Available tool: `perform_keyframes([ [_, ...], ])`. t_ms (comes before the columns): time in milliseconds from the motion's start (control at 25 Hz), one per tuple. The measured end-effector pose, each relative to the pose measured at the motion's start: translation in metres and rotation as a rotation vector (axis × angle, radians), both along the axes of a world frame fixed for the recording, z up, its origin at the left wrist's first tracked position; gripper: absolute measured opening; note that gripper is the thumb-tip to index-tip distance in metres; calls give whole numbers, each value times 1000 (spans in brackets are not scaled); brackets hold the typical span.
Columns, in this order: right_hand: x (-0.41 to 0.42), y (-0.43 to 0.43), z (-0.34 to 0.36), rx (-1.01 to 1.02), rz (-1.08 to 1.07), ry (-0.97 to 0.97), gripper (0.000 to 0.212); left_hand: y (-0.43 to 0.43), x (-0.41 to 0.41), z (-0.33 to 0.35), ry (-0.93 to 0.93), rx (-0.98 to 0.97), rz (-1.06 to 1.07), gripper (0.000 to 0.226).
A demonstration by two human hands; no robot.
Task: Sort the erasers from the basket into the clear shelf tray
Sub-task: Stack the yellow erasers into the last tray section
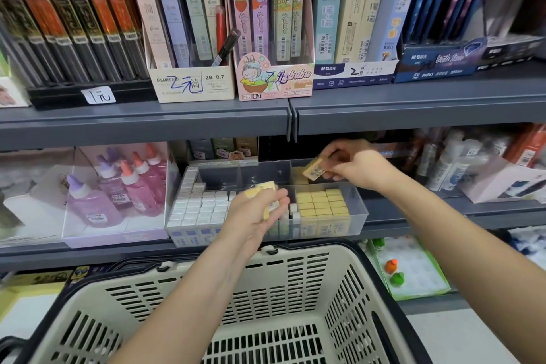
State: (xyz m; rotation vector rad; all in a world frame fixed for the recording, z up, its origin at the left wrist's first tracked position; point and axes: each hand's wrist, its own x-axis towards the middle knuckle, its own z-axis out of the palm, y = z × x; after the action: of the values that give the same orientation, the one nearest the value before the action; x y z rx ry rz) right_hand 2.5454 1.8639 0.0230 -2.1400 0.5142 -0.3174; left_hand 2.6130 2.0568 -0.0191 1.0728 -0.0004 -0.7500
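Nearest is a cream slotted basket [313, 249], under both forearms. Beyond its rim the left hand [254, 216] grips a few yellow erasers [267, 187] and hides the middle of the clear tray [359, 207]. The right hand [354, 167] pinches one barcoded eraser [315, 169] over the tray's far right compartment. Yellow blocks [322, 201] stand in rows nearer, white blocks [201, 205] to the left. Glue bottles [133, 186] stand left of the tray.

On the upper shelf [413, 103] stood black-and-red lead tubes [74, 29] at the left end, then a cream display box [192, 83], a pink display box [274, 80] and blue boxes [437, 62]. On the shelf below, glue bottles [118, 186] of pink and purple stood at the left, white bottles [452, 162] at the right.
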Motion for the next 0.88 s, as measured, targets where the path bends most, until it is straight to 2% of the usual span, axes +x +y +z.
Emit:
perform_keyframes([
  [120,17,-17,-10,-501,-111,213,17,6,4,-5,-78,8,32,20],
  [160,23,-18,-16,-573,-87,268,20,7,4,-5,-87,10,34,23],
  [240,35,-17,-27,-565,29,360,20,9,6,-6,-86,24,53,27],
  [360,41,-21,-36,-474,191,483,23,10,10,-7,-74,42,118,20],
  [600,39,-21,-29,-523,262,514,32,6,7,-6,-91,100,88,22],
  [680,32,-11,-23,-552,217,418,30,4,3,-3,-105,111,78,21],
  [720,26,-4,-20,-500,204,296,27,2,2,-1,-110,116,77,20],
  [800,13,18,-15,-249,258,32,19,-1,0,0,-133,128,54,19],
  [880,4,36,-12,-99,358,-51,11,-6,-4,2,-162,135,-11,19],
])
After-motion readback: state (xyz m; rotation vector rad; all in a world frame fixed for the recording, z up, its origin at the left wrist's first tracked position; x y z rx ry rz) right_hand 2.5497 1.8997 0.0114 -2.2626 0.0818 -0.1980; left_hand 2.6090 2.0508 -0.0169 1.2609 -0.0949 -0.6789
